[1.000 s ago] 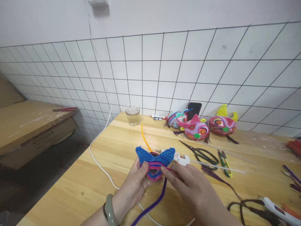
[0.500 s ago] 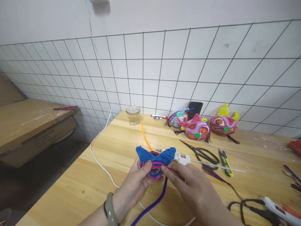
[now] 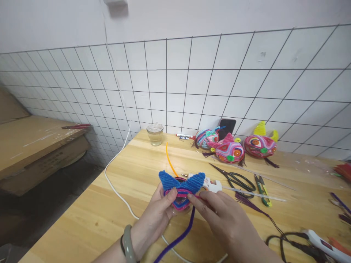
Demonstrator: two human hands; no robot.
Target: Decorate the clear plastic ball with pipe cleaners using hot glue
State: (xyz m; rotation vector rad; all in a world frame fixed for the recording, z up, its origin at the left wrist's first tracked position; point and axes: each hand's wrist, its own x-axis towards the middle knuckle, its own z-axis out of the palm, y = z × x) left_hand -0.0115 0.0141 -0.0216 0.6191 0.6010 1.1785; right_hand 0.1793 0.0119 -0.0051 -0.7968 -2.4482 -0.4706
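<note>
Head view, lower centre of frame: left hand [image 3: 157, 213] grips a small chenille-stem craft piece [image 3: 181, 190] with 2 blue ears on a pink, purple and blue striped body, thumb pressed on its front, held just above the tabletop [image 3: 115, 197]. Right hand [image 3: 222, 219] pinches the pink strand at the piece's right edge, fingers closed on it; a purple stem [image 3: 178, 237] hangs from the piece toward the bottom edge. Step in hand looks like winding or seating a stem round the body; the next move likely calls for a steady left grip while the right hand guides the strand tight along the last coil without gaps. A white glue gun [image 3: 211, 185] lies just behind the piece, an orange stem [image 3: 170, 162] above it. Right of centre: black scissors [image 3: 236, 179], green snips [image 3: 261, 188]; 3 finished striped figures [image 3: 229, 149] by the wall, a dark phone [image 3: 226, 128] leaning behind them, a glass cup [image 3: 155, 134] at upper centre. White cable [image 3: 115, 182] runs down the left of the tabletop. Second glue gun [image 3: 323, 244] at lower right. Tabletop is light wood; wall is white tile with dark grout; cardboard boxes [image 3: 35, 146] at left.
</note>
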